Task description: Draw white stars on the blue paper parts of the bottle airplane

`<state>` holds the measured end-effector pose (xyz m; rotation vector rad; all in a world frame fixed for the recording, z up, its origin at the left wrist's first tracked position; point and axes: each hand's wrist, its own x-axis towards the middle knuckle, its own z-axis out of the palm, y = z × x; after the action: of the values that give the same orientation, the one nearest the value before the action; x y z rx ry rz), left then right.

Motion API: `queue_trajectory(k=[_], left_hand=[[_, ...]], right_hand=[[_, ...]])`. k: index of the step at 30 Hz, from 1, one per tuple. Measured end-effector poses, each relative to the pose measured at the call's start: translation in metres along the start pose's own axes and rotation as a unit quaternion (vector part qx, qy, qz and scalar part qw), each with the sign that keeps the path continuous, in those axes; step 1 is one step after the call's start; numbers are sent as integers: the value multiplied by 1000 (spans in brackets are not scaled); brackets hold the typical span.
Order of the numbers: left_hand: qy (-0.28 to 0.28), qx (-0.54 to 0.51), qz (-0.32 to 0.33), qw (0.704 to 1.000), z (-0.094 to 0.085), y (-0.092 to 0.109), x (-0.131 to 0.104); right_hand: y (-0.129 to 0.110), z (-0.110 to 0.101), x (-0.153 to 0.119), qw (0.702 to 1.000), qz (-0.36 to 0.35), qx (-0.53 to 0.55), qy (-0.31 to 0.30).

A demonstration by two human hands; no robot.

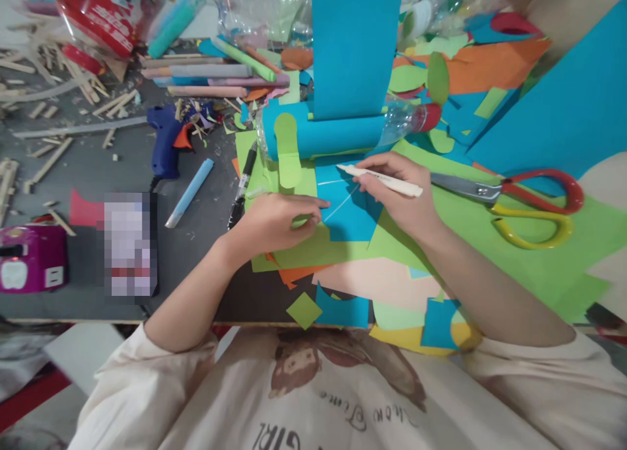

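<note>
A grey desk (174, 251) filled most of the frame, and we saw it crowded with paper scraps, sticks and craft tools. In the centre of the frame lay a piece of blue paper (350, 221), marked with two thin white lines that slanted toward each other. Beneath it we saw a large green sheet (460, 234).

On the right side of the blue paper, the right hand (399, 195) had its grip closed around a white pen (404, 187), whose tip pointed left near the paper's upper edge; we could not tell whether it touched. The left hand (274, 218) lay at the paper's left side, its grip slightly parted, index finger stretched out over the paper and thumb below, and we saw nothing held between them.

Just above the hands, a plastic bottle wrapped in blue (337, 134) lay on its side, its red cap (428, 117) to the right. A tall blue sheet (357, 45) rose from it toward the top edge, and a light green strip (288, 146) hung over its left end.

At the right of the frame we found scissors (497, 193) with one red and one yellow handle. Left of centre lay a black pen (245, 176), a light blue marker (191, 192) and a blue glue gun (165, 136); a purple box (34, 257) sat at the left edge.
</note>
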<state>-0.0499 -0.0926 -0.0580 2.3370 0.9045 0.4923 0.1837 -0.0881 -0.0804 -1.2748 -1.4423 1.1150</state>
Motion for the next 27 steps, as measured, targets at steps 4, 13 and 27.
queue_trajectory(k=[4,13,27], left_hand=[[-4,-5,-11,1000,0,-1,1],[-12,2,-27,1000,0,-1,0],[-21,-30,-50,998,-3,0,1]], right_hand=[[-2,1,0,1000,-1,-8,3],[-5,2,0,999,22,-44,-8],[-5,0,-2,998,11,-37,-44]])
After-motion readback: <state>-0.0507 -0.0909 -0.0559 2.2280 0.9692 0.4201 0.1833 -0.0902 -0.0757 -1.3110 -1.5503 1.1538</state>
